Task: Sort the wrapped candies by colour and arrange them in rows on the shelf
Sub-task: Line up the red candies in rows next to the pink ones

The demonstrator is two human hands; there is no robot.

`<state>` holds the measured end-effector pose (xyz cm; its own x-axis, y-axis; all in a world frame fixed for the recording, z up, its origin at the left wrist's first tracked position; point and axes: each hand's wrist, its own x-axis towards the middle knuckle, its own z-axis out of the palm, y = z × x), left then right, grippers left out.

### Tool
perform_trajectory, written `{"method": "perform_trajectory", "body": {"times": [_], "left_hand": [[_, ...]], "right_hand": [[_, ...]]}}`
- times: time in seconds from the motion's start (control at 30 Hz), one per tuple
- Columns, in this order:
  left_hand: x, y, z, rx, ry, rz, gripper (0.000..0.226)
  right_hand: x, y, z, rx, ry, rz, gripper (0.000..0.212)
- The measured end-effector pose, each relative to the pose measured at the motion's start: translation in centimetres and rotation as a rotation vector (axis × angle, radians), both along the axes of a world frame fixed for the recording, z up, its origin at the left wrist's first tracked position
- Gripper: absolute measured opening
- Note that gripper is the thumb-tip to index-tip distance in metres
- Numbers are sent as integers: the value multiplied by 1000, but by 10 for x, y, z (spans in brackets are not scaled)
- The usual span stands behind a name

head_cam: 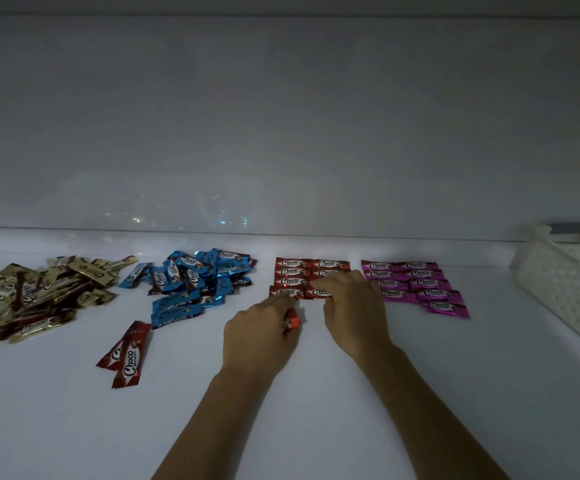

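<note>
White shelf bore unfinished red rows; right fingers pinched the front candy, left fingers gripped the next candy, awaiting alignment.

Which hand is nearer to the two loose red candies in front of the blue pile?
Left. The left hand, gripping another red candy, is right of the loose red candies; the right hand is farther right, on the red rows.

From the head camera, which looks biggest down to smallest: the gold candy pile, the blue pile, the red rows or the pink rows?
1. gold pile
2. blue pile
3. pink rows
4. red rows, less surely: the right hand hides part.
</note>
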<state>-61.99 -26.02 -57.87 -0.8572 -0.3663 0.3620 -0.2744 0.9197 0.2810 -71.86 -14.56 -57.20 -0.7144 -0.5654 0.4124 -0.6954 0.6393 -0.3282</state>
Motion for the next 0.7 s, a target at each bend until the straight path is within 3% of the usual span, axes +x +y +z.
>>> {"method": "perform_trajectory", "body": {"times": [0.33,0.5,0.53,0.6,0.67,0.7], "left_hand": [[0,-1,-5,50,71,-33,37],[0,-3,-7,94,159,-45,30],[1,-3,-6,178,214,-53,28],[6,-2,3,526,368,-78,31],[13,-2,15,964,499,-72,41],[14,-4,18,1091,537,-59,44]], "right_hand": [[6,1,2,-95,-75,71,35],[6,0,1,-89,-69,93,32],[5,-1,0,-109,-61,107,29],[6,-5,0,-262,-102,144,20],[15,-9,8,-487,-375,243,10],[22,-13,12,-548,-550,316,10]]}}
